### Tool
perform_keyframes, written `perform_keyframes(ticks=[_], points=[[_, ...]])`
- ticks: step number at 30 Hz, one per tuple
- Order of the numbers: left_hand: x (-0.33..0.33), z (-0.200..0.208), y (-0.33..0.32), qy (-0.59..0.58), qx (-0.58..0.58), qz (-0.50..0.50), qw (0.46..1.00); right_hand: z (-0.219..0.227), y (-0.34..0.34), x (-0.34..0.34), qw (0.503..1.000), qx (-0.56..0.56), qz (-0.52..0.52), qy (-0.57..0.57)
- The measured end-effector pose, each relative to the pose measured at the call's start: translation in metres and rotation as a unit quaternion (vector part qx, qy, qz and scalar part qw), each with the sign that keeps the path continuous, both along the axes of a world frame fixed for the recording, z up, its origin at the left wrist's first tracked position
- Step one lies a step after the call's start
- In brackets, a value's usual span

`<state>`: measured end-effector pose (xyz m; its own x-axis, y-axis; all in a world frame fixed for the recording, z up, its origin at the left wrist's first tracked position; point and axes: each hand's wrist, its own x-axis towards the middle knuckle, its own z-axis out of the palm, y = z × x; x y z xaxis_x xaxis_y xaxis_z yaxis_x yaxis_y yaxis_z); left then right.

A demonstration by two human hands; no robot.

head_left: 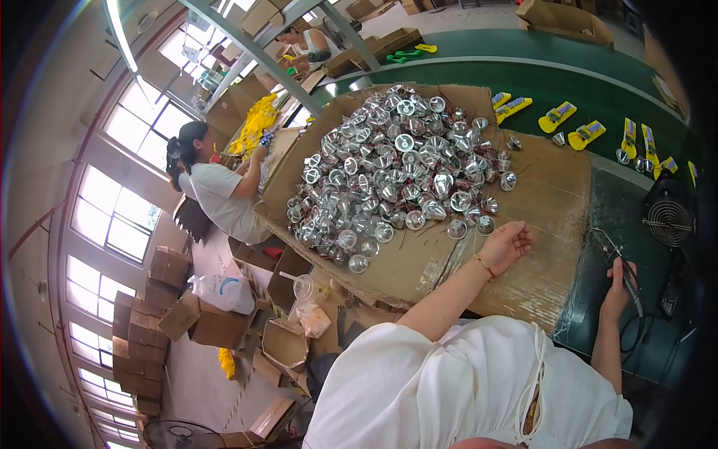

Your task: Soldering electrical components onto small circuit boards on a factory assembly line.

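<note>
My left hand hovers over bare cardboard, just right of the heap, with its fingers curled in; anything inside them is hidden. A soldering iron is in the grip of my right hand, its metal tip pointing away to the upper left and its cable looping down. Beside my left hand lies a large heap of shiny silver reflector cups with thin reddish wires. A few loose cups sit at the heap's near right edge, the closest one next to my left fingers.
A cardboard sheet covers the bench. Yellow flashlight-shaped casings line the green conveyor beyond it. A black round-grilled fan stands at the right. Another person works at the left by yellow parts. Cartons stand on the floor.
</note>
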<state>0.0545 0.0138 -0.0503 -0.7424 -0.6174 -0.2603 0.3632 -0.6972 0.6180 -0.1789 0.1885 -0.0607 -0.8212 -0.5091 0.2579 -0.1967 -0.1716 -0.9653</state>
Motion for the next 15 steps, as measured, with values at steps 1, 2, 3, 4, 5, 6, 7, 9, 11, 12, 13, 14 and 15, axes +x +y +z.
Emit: perform_keyframes(ticks=[1,2,3,4,5,6,7,9,11,12,13,14,15], points=[[0.000,-0.001,0.001,0.004,-0.008,0.001,1.000,0.000,0.002,0.001,1.000,0.011,-0.005,0.011],[0.001,-0.001,0.002,0.007,-0.016,0.002,1.000,0.000,0.002,0.002,1.000,0.010,-0.007,0.011],[0.002,-0.002,0.004,0.007,-0.016,-0.001,1.000,0.001,0.001,0.002,1.000,0.011,-0.007,0.017],[0.004,-0.002,0.005,0.007,-0.025,0.003,1.000,0.002,0.000,0.002,1.000,0.012,-0.008,0.022],[0.004,-0.002,0.005,0.008,-0.033,0.007,0.999,0.003,-0.001,0.001,1.000,0.011,-0.011,0.023],[0.004,-0.002,0.006,0.008,-0.034,0.003,0.999,0.004,-0.002,0.000,1.000,0.006,-0.007,0.014],[0.004,-0.001,0.006,0.009,-0.039,0.007,0.999,0.003,-0.001,0.001,1.000,0.000,-0.004,0.005],[0.007,-0.001,0.008,0.010,-0.047,0.007,0.999,0.001,0.002,0.003,1.000,-0.005,-0.001,0.005],[0.004,-0.003,0.010,0.009,-0.061,0.020,0.998,0.004,0.003,0.003,1.000,0.005,-0.003,0.014],[0.003,-0.003,0.010,0.012,-0.064,0.016,0.998,0.006,0.003,0.005,1.000,0.005,0.000,0.009],[0.006,-0.004,0.013,0.007,-0.076,0.024,0.997,0.008,0.004,0.009,1.000,0.007,0.001,0.001],[0.007,-0.004,0.014,0.003,-0.087,0.032,0.996,0.013,0.005,0.011,1.000,0.008,0.003,0.014],[0.006,-0.004,0.014,0.002,-0.088,0.028,0.996,0.013,0.005,0.010,1.000,0.008,-0.001,0.013]])
